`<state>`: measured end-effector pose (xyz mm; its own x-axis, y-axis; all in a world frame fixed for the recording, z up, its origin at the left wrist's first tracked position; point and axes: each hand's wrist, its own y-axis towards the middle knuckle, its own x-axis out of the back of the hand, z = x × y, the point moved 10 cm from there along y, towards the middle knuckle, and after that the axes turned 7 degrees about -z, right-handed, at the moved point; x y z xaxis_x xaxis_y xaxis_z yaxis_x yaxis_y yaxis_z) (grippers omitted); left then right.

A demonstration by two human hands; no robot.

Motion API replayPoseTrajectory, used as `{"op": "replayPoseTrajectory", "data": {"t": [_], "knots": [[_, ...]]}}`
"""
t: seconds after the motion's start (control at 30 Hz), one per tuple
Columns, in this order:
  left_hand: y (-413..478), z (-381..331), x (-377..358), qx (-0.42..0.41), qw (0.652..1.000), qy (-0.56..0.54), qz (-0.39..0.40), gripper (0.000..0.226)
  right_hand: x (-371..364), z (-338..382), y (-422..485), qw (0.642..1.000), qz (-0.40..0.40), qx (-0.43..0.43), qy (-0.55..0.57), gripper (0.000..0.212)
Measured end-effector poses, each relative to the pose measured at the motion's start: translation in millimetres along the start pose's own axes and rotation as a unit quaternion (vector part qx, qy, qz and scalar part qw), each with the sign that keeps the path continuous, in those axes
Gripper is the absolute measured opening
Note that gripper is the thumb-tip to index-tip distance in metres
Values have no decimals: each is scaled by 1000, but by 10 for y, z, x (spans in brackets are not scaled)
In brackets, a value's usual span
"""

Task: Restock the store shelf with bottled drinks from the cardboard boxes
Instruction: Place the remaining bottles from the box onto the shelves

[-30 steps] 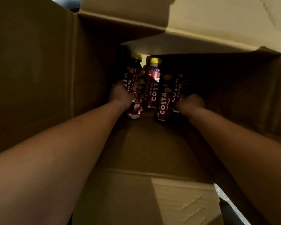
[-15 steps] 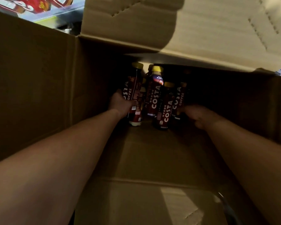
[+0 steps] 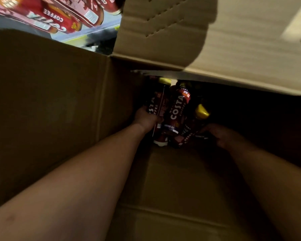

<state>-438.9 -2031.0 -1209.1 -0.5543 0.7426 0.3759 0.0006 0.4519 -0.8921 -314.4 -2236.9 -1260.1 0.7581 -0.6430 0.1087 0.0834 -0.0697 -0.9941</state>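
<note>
Both my arms reach deep into a large cardboard box [image 3: 50, 110]. Several dark red Costa Coffee bottles with yellow caps stand bunched at its far end. My left hand [image 3: 146, 119] grips the leftmost bottle [image 3: 156, 108] around its middle. A second bottle [image 3: 177, 112] stands just right of it. My right hand [image 3: 221, 134] holds a bottle [image 3: 196, 124] that leans to the right, its yellow cap [image 3: 202, 111] tipped up; the fingers are in deep shadow.
The box's far flap [image 3: 198, 32] stands up above the bottles and shades them. Beyond the box at top left, red Costa Coffee packs [image 3: 47, 13] lie on a shelf. The box floor [image 3: 177, 180] near me is bare cardboard.
The view has tilted up, showing the shelf packs. My right hand has pulled one bottle away from the group and tipped it rightward. My left hand keeps its grip on the leftmost bottle.
</note>
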Motion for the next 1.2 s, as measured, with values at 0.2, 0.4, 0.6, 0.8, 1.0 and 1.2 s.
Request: {"op": "replayPoseTrajectory", "data": {"t": [0.2,0.4,0.6,0.8,1.0,1.2], "knots": [[-213,-104,-26,-33,997,63,-19,66,48,-238,-215,999,-1,-39,17,15],[-843,38,-122,-43,994,95,20,71,69,-726,-789,988,-26,-96,117,11],[-1731,26,-267,-59,995,37,75,62,8,-754,-1650,985,4,-55,163,16],[-2413,-426,90,-142,986,35,84,55,166,-475,-2555,976,28,67,205,53],[-3251,-813,501,-215,972,-18,95,44,116,-193,-3421,955,74,178,224,45],[-4067,-956,774,-210,963,-119,122,57,218,-7,-4337,942,103,267,177,46]]}}
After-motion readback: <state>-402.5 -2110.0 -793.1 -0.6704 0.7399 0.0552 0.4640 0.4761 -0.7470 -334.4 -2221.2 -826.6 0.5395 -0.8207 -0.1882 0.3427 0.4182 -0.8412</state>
